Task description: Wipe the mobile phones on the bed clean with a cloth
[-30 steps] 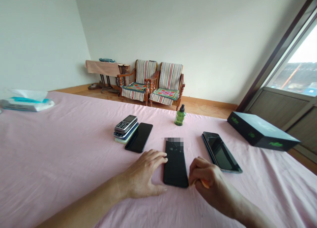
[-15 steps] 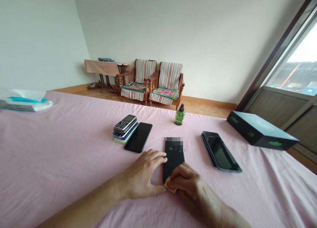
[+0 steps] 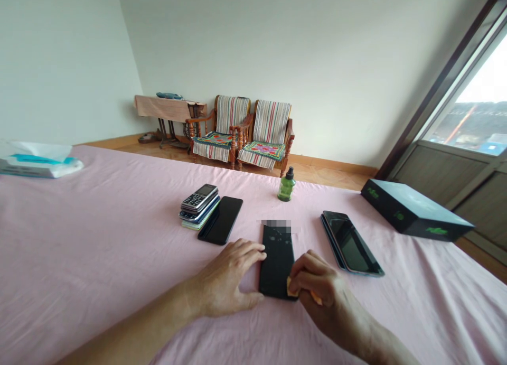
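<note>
Presently we log our right hand [image 3: 317, 280] closed around an orange cloth [image 3: 290, 287], at the lower right corner of the phone [image 3: 276, 264]; our left hand [image 3: 226, 280] is spread, touching its left edge. The phone lies flat on the pink sheet [image 3: 130, 217]. Farther out we record a phone stack [image 3: 200, 197] to the left, two stacked devices [image 3: 352, 243] to the right, a green bottle [image 3: 286, 187] beyond

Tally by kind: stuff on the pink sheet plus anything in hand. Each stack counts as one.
Device stacks: 2 (left stack, right stack)
Single black phones: 2 (phone beside left stack, phone between hands)
Green spray bottle: 1
Dark box: 1
Tissue pack: 1
Yellowish wipe in right hand: 1
Total: 8
</note>
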Available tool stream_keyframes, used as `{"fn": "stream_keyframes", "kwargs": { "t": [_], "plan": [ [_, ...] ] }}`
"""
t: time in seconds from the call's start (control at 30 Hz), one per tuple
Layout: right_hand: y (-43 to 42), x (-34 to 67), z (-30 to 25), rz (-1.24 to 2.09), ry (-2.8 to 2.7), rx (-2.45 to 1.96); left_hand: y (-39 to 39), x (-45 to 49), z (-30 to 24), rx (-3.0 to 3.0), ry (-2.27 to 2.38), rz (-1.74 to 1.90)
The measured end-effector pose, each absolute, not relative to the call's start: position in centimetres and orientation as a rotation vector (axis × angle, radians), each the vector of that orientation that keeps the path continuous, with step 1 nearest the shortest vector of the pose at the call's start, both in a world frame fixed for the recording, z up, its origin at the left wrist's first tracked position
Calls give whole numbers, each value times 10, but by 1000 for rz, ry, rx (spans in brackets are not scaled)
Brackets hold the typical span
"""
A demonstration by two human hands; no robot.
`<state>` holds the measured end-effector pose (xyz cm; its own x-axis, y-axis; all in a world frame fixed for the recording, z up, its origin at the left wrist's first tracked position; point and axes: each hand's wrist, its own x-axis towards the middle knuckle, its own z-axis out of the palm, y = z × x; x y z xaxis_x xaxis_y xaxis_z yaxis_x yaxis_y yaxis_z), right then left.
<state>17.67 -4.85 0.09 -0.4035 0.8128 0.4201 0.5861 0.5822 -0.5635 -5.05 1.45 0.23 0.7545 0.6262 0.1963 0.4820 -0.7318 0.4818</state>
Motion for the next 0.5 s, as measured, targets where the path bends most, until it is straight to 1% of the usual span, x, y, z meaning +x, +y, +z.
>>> {"fn": "stream_keyframes", "kwargs": {
  "t": [0.1,0.2,0.5],
  "plan": [
    [-50,165,1,406,-2145,-988,14,-50,3,2547,842,489],
    [-53,155,1,301,-2213,-910,12,-49,3,2542,860,491],
    [-56,149,-8,140,-2504,-965,11,-46,6,2546,893,483]
  ]
}}
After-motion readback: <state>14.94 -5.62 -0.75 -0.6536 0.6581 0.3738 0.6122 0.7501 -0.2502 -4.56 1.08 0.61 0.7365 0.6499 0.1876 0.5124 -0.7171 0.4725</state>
